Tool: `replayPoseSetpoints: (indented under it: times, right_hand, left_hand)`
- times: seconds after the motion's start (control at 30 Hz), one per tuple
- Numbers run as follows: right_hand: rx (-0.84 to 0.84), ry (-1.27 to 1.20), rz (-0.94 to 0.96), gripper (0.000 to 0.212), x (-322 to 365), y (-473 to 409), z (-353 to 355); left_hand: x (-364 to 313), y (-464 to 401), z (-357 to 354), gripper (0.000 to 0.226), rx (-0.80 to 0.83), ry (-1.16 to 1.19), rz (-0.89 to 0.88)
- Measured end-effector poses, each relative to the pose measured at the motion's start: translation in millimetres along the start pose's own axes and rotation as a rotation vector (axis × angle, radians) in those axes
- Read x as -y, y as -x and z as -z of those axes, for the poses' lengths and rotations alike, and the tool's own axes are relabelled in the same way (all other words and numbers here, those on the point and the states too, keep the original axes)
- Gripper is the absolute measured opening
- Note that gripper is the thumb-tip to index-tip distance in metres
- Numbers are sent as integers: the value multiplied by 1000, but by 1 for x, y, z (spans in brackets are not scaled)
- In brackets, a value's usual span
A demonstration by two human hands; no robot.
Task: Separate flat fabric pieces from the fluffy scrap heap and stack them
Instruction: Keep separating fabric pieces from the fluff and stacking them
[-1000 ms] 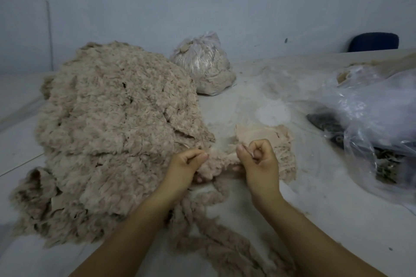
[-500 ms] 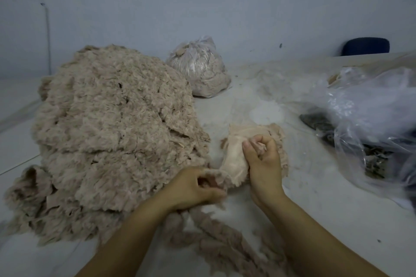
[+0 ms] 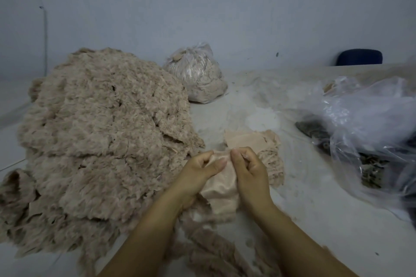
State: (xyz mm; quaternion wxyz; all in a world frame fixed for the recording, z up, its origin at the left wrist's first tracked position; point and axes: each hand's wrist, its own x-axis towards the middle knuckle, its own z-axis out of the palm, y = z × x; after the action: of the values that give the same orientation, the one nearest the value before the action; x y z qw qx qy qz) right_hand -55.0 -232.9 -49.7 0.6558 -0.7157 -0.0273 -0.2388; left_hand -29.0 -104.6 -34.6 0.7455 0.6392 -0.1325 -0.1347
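Both hands pinch one flat fabric piece (image 3: 221, 183) at its top edge, left hand (image 3: 198, 174) and right hand (image 3: 249, 170) close together, just before the small stack (image 3: 249, 141) (fluffy heap (image 3: 101, 132) lies left). Best to pull it taut and smooth, then lay it squarely on the stack.

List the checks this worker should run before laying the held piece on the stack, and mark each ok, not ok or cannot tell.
1. Both hands grip the piece: left hand and right hand pinch the top edge of the smooth fabric piece. Ok.
2. Piece free of the fluffy heap: its lower edge lies against fluffy strips. Cannot tell.
3. Piece spread flat: it hangs creased between the hands. Not ok.
4. Stack of flat pieces within reach, just beyond the hands. Ok.
5. Stack top unobstructed: a flat piece lies uppermost. Ok.
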Motion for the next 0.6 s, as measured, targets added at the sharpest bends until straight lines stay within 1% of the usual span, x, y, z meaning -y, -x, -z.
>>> replayPoseSetpoints:
  times: [0.07, 0.1, 0.17, 0.23, 0.27, 0.37, 0.43, 0.47, 0.5, 0.53, 0.6]
  right_hand:
    - [19, 98, -21, 17, -5, 3, -1]
    - [34, 145, -18, 19, -7, 5, -1]
    - [52, 232, 24, 25, -10, 8, -2]
    - [51, 271, 50, 25, -11, 9, -1]
    - [52, 270, 54, 23, -11, 10, 0]
    - [29, 245, 37, 23, -11, 13, 2]
    - [-7, 194, -9, 28, -12, 13, 4]
    - [-5, 170, -36, 30, -10, 13, 5]
    - [21, 149, -55, 32, -9, 13, 5]
    - [65, 135, -59, 31, -7, 13, 6]
    - [144, 141, -17, 23, -5, 13, 5]
  left_hand:
    - [2, 2, -4, 42, 19, -115, 3]
    - [3, 3, -6, 46, 41, -181, -10]
    - [5, 5, -10, 37, 96, -229, -71]
    - [8, 8, -12, 27, 107, -200, -106]
    - [10, 9, -13, 27, 102, -194, -105]
    - [18, 10, -8, 37, 80, -171, -56]
    - [22, 11, -2, 41, 56, -53, 13]
    - [22, 12, 1, 39, 43, -7, 30]
    - [23, 12, 5, 35, 33, -23, 29]
    - [24, 14, 6, 29, 33, -79, 27]
    - [25, 17, 6, 12, 62, -212, 28]
